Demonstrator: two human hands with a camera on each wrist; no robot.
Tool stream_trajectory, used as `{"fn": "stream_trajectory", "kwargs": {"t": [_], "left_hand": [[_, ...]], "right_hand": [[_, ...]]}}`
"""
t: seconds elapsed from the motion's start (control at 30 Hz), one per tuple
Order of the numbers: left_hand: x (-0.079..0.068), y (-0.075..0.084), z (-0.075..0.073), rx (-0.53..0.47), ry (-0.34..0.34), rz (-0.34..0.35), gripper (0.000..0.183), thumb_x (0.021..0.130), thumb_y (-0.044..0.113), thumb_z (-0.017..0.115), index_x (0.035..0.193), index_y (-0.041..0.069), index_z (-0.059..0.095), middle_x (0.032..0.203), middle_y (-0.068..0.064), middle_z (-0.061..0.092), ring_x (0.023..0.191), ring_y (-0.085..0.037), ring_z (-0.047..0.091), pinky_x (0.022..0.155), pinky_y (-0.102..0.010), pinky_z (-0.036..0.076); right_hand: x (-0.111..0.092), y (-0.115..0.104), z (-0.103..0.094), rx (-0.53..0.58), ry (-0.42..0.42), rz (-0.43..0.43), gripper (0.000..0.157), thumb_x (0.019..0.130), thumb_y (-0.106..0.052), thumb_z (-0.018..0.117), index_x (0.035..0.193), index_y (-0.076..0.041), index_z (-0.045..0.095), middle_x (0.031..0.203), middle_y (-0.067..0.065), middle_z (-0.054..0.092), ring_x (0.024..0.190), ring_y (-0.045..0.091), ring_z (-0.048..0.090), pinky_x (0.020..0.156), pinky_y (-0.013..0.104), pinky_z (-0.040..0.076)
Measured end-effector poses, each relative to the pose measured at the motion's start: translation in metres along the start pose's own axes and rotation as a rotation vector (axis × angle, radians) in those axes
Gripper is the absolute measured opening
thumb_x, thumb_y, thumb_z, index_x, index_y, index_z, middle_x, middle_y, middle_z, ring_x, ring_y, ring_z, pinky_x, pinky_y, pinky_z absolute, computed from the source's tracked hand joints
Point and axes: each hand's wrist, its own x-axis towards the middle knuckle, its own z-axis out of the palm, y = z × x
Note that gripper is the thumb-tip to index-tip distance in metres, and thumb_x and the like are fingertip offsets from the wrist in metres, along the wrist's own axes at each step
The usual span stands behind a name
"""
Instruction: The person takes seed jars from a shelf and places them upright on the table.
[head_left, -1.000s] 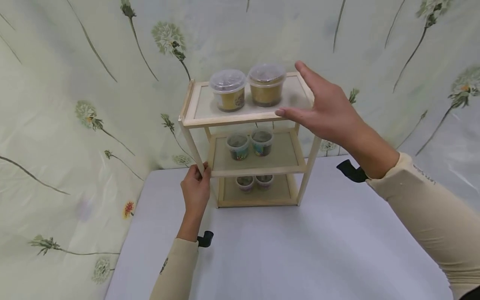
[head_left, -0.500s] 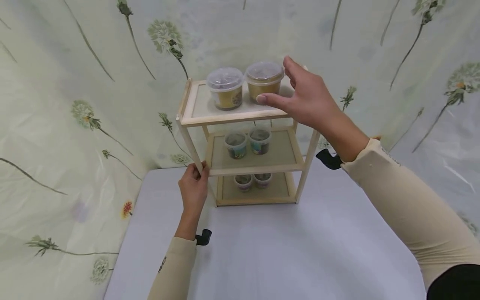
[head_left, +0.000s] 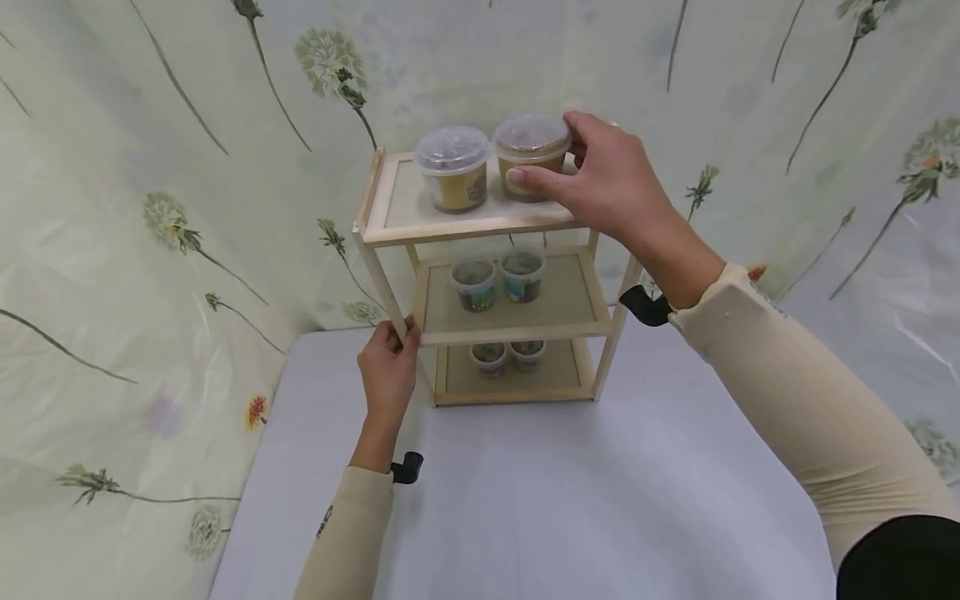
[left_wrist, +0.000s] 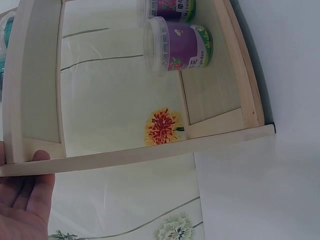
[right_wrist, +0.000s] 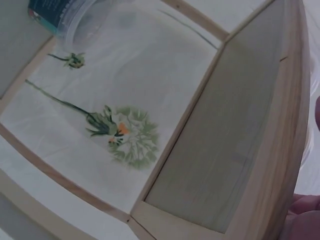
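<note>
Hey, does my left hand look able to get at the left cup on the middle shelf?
Probably yes, if it lets go: your left hand grips the left front post, but the middle shelf is open in front, and nothing visible blocks the left cup.

Yellow tub, clear-lidded, upright atop three-tier wooden shelf, shelf standing upright
</note>
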Motion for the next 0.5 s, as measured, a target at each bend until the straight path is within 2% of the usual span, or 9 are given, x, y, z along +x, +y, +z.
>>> {"fn": "stream_trajectory", "kwargs": {"t": [0.13, 0.37, 0.5], "left_hand": [[0.0018, 0.0005, -0.0013, -0.02, -0.009, 0.012, 0.014, 0.1, 0.009, 0.071, 0.109, -0.001, 0.072, 0.113, -0.009, 0.078, 0.102, -0.02, 0.076, 0.079, -0.022, 0.057], [0.0033, -0.0014, -0.0008, -0.008, 0.0, 0.024, 0.014, 0.1, 0.01, 0.071, 0.11, -0.001, 0.072, 0.113, -0.008, 0.078, 0.101, -0.018, 0.076, 0.078, -0.025, 0.058], [0.002, -0.0029, -0.0001, -0.024, -0.007, 0.008, 0.015, 0.101, 0.011, 0.07, 0.11, 0.0, 0.072, 0.114, -0.006, 0.078, 0.102, -0.018, 0.075, 0.081, -0.028, 0.059]], "right_hand": [[0.004, -0.0016, 0.0002, -0.002, 0.001, 0.031, 0.078, 0.09, -0.061, 0.074, 0.148, -0.012, 0.051, 0.139, 0.003, 0.061, 0.124, 0.017, 0.057, 0.102, 0.037, 0.046], [0.0105, -0.0039, 0.0025, -0.021, 0.047, 0.05, 0.074, 0.089, -0.065, 0.073, 0.138, -0.012, 0.057, 0.119, 0.004, 0.06, 0.098, 0.021, 0.051, 0.079, 0.034, 0.042], [0.0105, -0.0029, 0.0043, 0.001, 0.073, 0.059, 0.071, 0.089, -0.062, 0.075, 0.135, -0.011, 0.06, 0.118, 0.004, 0.062, 0.099, 0.018, 0.055, 0.08, 0.03, 0.044]]}}
